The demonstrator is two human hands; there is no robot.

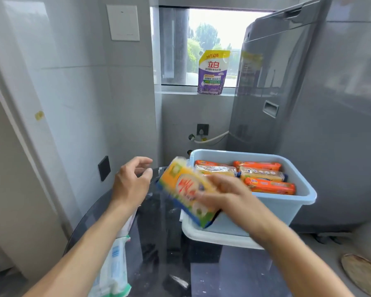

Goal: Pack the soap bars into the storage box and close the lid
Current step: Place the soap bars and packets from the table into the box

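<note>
A light blue storage box (304,190) stands open on a dark glass table, resting on its white lid (214,236). Inside lie several wrapped soap bars (270,185), orange and yellow. My right hand (225,191) grips a yellow and blue soap pack (186,189), blurred and tilted, at the box's near left corner. My left hand (133,179) hovers to the left of the pack with fingers loosely curled, holding nothing.
The dark round glass table (159,243) carries a white and green plastic package (114,271) at its left edge. A grey washing machine (308,103) stands behind the box on the right. A purple detergent pouch (212,71) sits on the window sill.
</note>
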